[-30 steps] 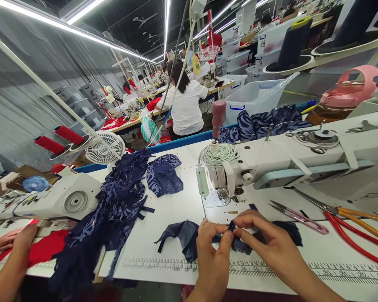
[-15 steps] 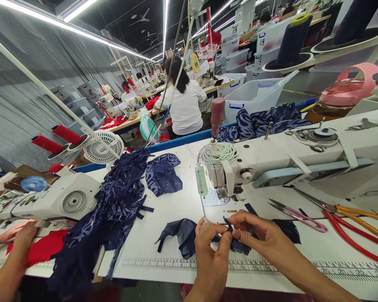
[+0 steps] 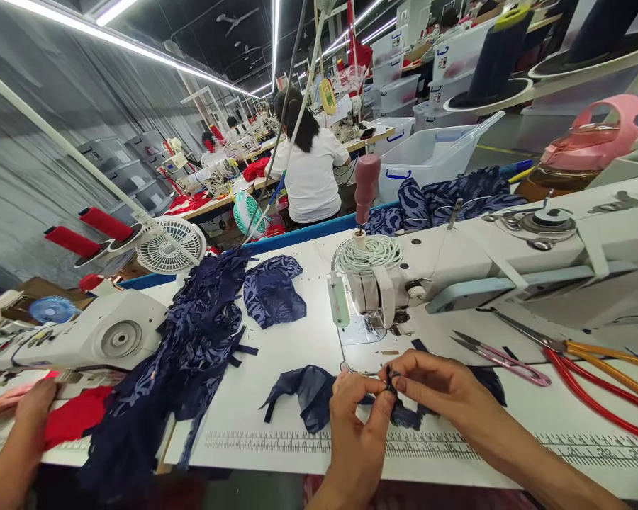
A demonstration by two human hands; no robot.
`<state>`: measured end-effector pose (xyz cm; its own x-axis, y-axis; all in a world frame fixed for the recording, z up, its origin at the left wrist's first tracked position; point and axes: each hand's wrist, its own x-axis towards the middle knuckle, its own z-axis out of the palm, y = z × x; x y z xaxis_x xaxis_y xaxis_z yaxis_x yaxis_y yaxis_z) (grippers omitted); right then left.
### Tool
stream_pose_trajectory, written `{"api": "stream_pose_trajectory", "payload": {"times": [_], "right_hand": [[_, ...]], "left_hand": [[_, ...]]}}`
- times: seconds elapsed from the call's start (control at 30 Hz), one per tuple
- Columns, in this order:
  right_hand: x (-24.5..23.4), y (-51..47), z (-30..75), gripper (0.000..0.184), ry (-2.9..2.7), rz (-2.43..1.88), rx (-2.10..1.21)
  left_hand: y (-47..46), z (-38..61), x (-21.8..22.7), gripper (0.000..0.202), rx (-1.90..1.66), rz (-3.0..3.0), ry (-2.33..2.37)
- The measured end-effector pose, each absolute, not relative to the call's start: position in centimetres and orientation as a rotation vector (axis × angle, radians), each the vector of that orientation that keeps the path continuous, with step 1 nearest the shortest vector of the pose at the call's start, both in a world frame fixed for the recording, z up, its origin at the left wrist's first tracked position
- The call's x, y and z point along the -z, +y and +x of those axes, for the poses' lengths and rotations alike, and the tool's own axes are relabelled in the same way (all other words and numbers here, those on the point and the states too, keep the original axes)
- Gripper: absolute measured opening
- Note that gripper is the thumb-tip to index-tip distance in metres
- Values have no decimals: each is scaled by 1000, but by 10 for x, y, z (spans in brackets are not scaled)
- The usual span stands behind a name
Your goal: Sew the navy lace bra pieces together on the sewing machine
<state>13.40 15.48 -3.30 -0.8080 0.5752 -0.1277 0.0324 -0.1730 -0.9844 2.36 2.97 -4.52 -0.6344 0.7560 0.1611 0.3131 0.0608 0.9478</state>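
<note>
My left hand (image 3: 359, 418) and my right hand (image 3: 439, 389) meet just in front of the sewing machine, each pinching a narrow dark-blue fabric piece (image 3: 390, 380) between thumb and forefinger. The fingertips cover most of the pinched part. Sheer navy cloth (image 3: 311, 397) spreads on the table to the left of my left hand, and a frayed navy edge (image 3: 405, 415) shows below the fingers; whether these join is hidden. The sewing machine's needle area (image 3: 375, 322) lies beyond my hands. A cut navy lace piece (image 3: 275, 292) rests flat to the left of it.
Pink-handled snips (image 3: 515, 363) and large red-and-orange-handled scissors (image 3: 568, 347) lie at the right. A navy lace heap (image 3: 202, 319) hangs over the table's left side. Farther left, another person's hands (image 3: 35, 404) work on red cloth (image 3: 77, 418). A printed ruler (image 3: 269, 440) runs along the front edge.
The fingers of both hands have shifted slightly and drawn closer around the dark-blue piece. The view has tilted a little; the cloth on the table lies as before.
</note>
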Motion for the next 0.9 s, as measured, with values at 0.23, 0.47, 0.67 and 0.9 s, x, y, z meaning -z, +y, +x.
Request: {"api": "stream_pose_trajectory", "payload": {"times": [0.23, 0.47, 0.67, 0.9], "right_hand": [[25, 150, 127, 49, -1644, -811, -1976], [31, 149, 125, 39, -1601, -815, -1974], [44, 152, 128, 34, -1667, -812, -1905], [55, 135, 128, 29, -1571, -815, -1816]], "left_hand": [[28, 23, 49, 21, -1576, 1056, 1932], [29, 24, 48, 24, -1556, 1033, 1917], [23, 21, 52, 31, -1500, 1041, 1900], [26, 24, 55, 30, -1564, 800, 1706]]}}
